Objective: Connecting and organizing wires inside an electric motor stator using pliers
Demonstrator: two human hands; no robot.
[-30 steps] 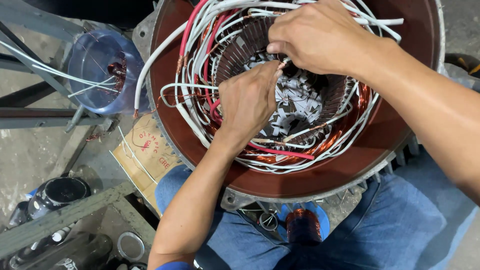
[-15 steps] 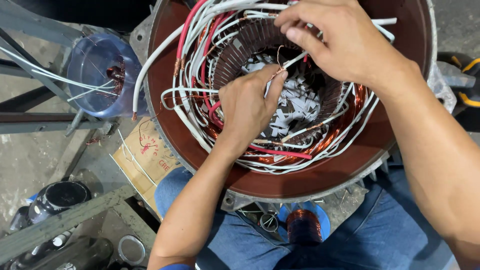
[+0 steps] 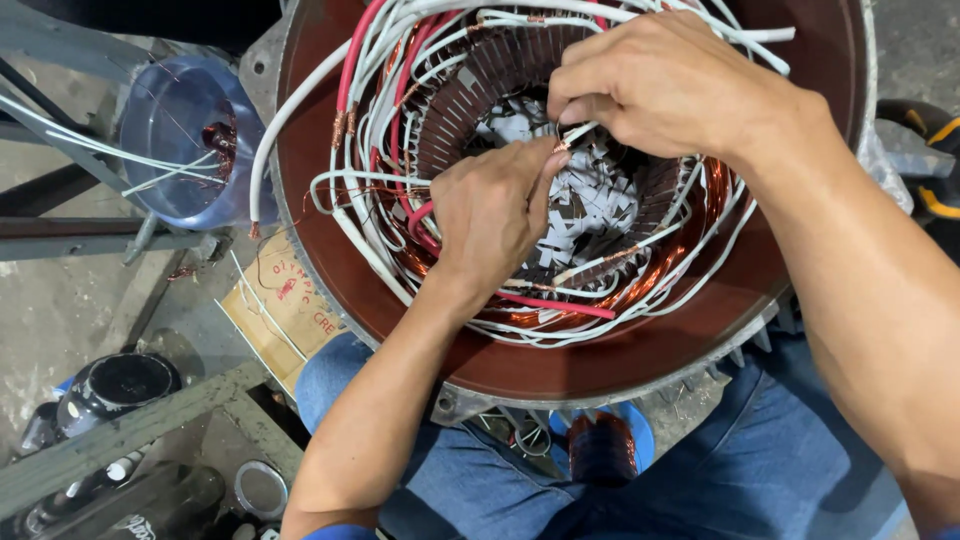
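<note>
Hands (image 3: 490,210) (image 3: 660,85) pinching white wire (image 3: 578,133), crowded inside stator rim (image 3: 300,150)

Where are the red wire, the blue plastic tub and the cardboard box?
red wire (image 3: 555,304), head view, lower stretch.
blue plastic tub (image 3: 165,120), head view, inner wall.
cardboard box (image 3: 285,300), head view, top face.

- Motor housing (image 3: 330,270): reddish-brown inside, grey metal rim.
- Sleeved leads (image 3: 300,110): mostly white, a few red (image 3: 555,303).
- Windings (image 3: 655,275): bright copper.
- Paper slot liners (image 3: 590,195): white, jagged.
- Plastic tub (image 3: 175,130): clear bluish.
- Cardboard box (image 3: 275,305): tan with red print.
- Trousers (image 3: 760,470): blue denim.
</note>
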